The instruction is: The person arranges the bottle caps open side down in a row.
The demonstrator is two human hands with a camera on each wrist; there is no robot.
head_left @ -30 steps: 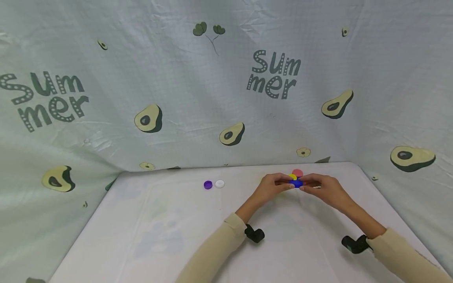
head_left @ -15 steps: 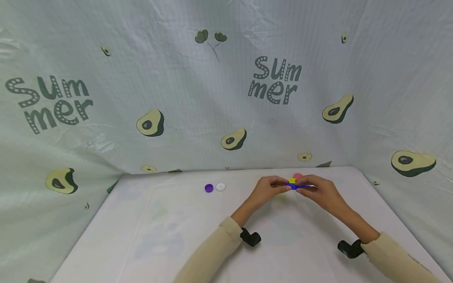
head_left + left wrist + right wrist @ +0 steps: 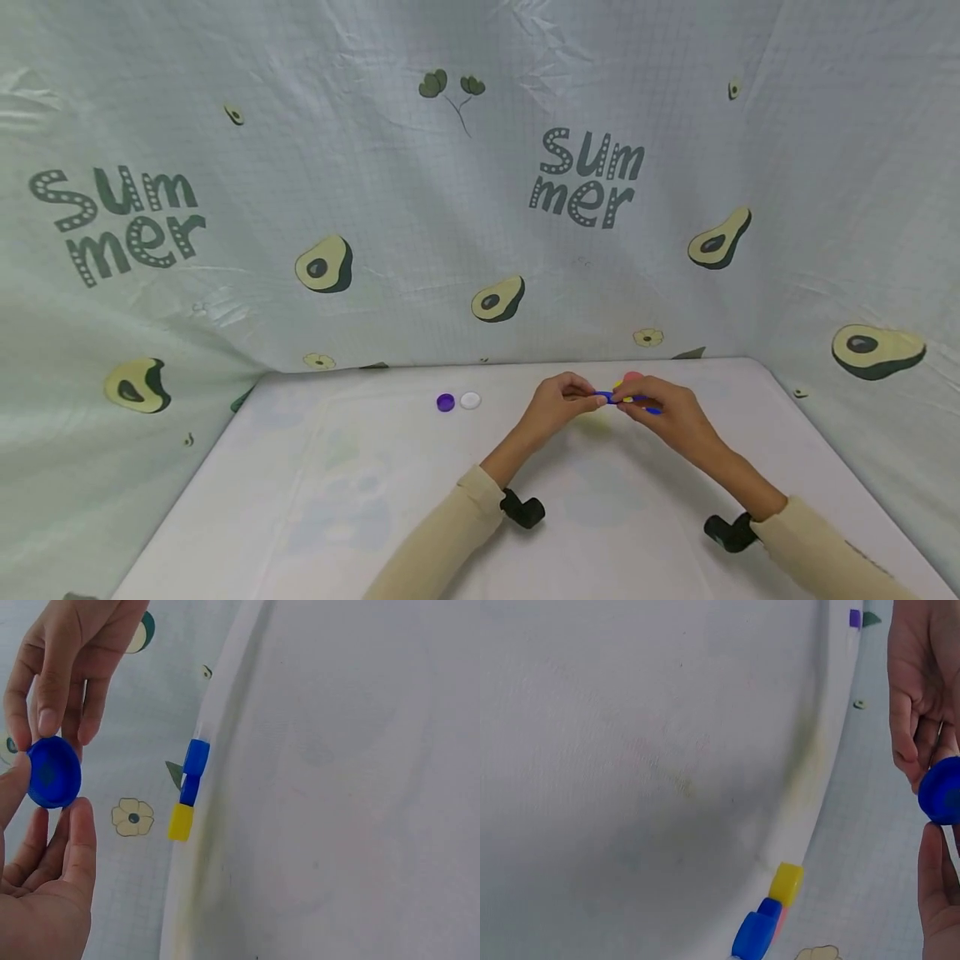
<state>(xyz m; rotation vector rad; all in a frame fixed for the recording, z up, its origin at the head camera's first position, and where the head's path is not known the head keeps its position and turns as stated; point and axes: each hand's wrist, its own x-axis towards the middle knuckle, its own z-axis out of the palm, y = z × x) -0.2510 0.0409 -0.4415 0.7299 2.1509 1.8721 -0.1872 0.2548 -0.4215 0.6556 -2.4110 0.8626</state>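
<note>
Up off the table, a round blue bottle cap (image 3: 55, 772) is held between both hands, its hollow side showing in the two wrist views. My left hand (image 3: 553, 407) pinches its left side with thumb and fingertips. From the other side my right hand (image 3: 667, 412) holds its edge by the fingertips. Behind and below the hands, a yellow cap (image 3: 786, 884) lies beside more blue caps (image 3: 753, 935). A pink cap (image 3: 633, 377) shows just above my right fingers in the head view.
Left of the hands, a purple cap (image 3: 446, 402) and a white cap (image 3: 470, 401) lie side by side on the white table (image 3: 360, 517). A patterned cloth (image 3: 420, 200) hangs behind the table's far edge.
Both hands have shifted slightly left with the blue cap, which has turned more edge-on in the head view. Another blue cap now shows under my right hand.
</note>
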